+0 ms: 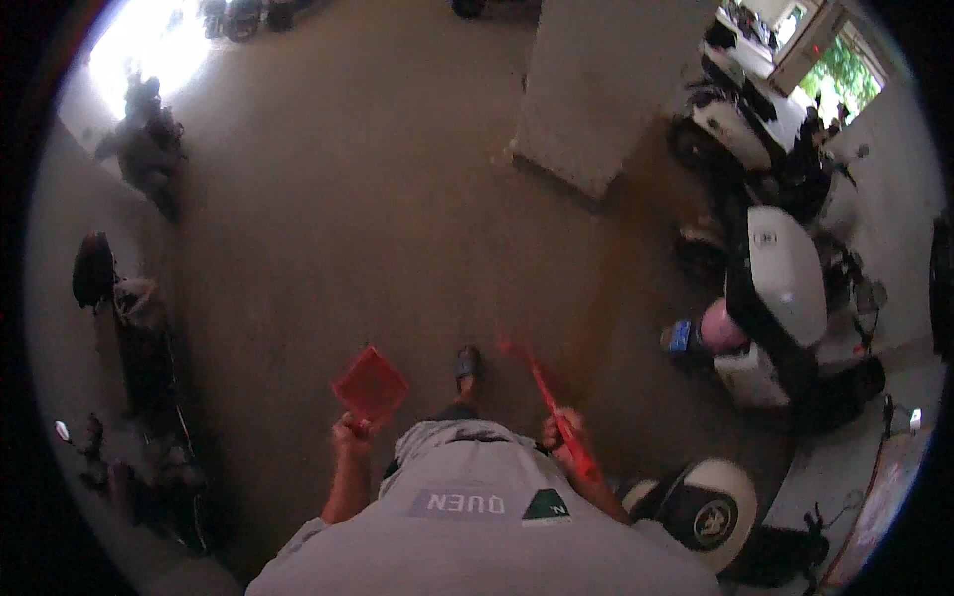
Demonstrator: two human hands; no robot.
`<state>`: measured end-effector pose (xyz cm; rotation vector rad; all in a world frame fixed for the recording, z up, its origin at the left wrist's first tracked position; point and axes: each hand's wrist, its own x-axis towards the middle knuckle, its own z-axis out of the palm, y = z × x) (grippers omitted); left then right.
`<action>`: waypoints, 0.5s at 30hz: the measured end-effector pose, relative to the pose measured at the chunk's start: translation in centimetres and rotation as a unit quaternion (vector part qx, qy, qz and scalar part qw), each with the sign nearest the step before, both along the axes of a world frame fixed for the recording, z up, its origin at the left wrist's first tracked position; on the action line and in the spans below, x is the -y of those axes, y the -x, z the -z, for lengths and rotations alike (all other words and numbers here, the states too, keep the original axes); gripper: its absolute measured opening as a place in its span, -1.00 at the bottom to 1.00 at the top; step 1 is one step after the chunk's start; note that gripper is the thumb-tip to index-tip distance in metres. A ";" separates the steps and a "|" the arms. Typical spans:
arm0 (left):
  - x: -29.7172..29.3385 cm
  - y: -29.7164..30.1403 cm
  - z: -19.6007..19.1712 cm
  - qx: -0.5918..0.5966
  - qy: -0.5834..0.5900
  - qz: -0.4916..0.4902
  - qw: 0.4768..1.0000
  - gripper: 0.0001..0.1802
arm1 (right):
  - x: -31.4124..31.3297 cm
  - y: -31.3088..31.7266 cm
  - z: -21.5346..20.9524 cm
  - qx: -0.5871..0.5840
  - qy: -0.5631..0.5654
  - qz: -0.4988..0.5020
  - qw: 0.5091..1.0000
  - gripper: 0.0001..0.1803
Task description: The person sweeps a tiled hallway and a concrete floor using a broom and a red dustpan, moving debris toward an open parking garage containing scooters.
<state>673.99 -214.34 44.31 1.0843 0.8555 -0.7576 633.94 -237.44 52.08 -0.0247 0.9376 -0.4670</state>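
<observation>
Our left hand point(350, 432) is closed around the short handle of a red dustpan point(371, 383), holding it up in front of us with the pan tilted and well clear of the floor. Our right hand point(561, 429) is wrapped around the red broom handle point(556, 407), which slants away from us to the far left; its lower end near our sandalled foot point(468, 362) is blurred, so we cannot tell whether the bristles touch the ground.

We judge that we are mid-stride across the floor with both tools carried rather than working: sweeping seems to be the job in hand. The next move would call for lowering the pan's lip flat to the floor and drawing the broom toward it.

The concrete floor point(348, 228) is bare, brownish and dull. A thick pale pillar point(586, 89) stands far ahead. Scooters point(780, 288) are parked along the right, with another one's white front point(711, 509) near our right side; darker motorbikes point(139, 338) line the left wall. Daylight glares in at far left and far right.
</observation>
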 end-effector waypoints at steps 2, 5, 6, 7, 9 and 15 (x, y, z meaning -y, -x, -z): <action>6.3 -0.8 -2.2 0.013 0.021 0.028 0.999 -0.90 | 3.8 -1.1 0.8 0.002 -0.038 0.039 0.999 -0.80; 12.6 -4.3 0.2 -0.022 0.035 0.014 0.999 -0.93 | 10.1 -2.4 0.8 0.067 -0.099 0.001 0.993 -0.81; 14.7 -5.3 0.9 -0.016 0.062 0.016 0.998 -0.92 | 12.7 -3.7 0.4 0.052 -0.095 -0.003 0.994 -0.81; 16.1 -5.9 1.9 -0.011 0.085 0.014 0.996 -0.91 | 14.7 -5.2 -1.3 0.035 -0.096 -0.008 0.995 -0.81; 19.2 -7.1 2.1 -0.012 0.087 0.011 0.996 -0.87 | 18.2 -7.2 -2.1 -0.002 -0.088 -0.005 0.996 -0.80; 28.6 -11.3 -3.1 -0.007 0.062 0.003 0.998 -0.86 | 27.0 -13.8 -0.9 -0.018 -0.056 -0.026 0.998 -0.80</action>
